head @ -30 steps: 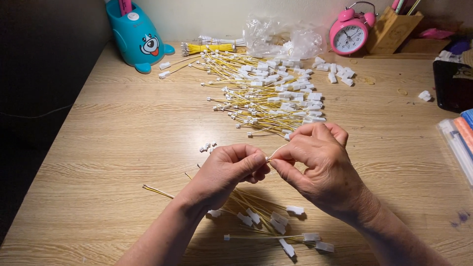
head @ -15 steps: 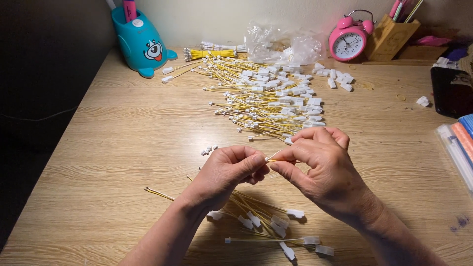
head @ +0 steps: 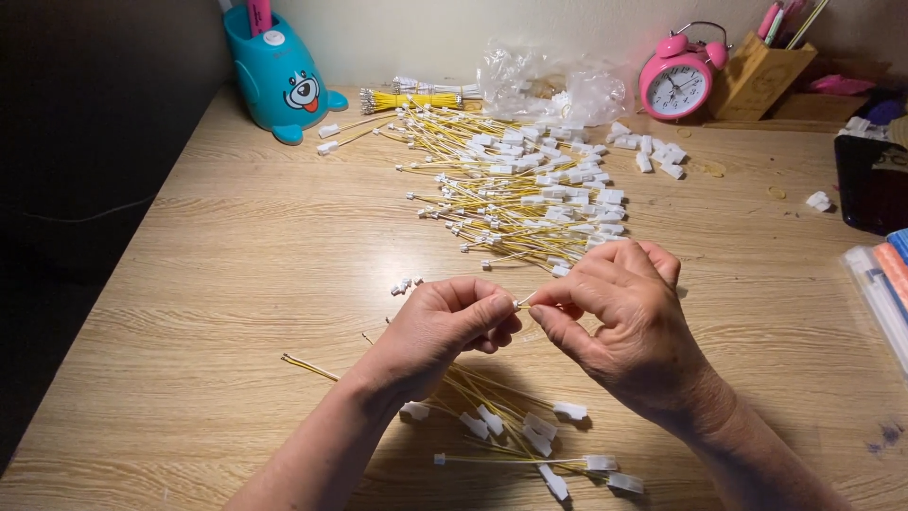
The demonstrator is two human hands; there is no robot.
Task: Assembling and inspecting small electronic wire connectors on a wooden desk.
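My left hand (head: 445,326) and my right hand (head: 619,317) meet above the wooden desk (head: 208,284), fingertips pinched together on a thin yellow wire (head: 521,301) with a small white tip. The part held inside the fingers is hidden. Beneath my hands lies a small bunch of yellow wires with white connectors (head: 530,435). Farther back spreads a large pile of the same yellow wires with white plugs (head: 515,185). A few tiny white pieces (head: 405,284) lie just left of my left hand.
A teal pen holder (head: 276,80) stands back left, a crumpled clear plastic bag (head: 558,90) and a pink alarm clock (head: 676,85) behind the pile. Loose white connectors (head: 657,156) lie near the clock. A wooden organizer (head: 761,80) and a dark object (head: 870,180) sit at right.
My hands stay pinched together on the wire with only slight finger shifts. The view has tilted a little, so the desk items sit lower in the picture.
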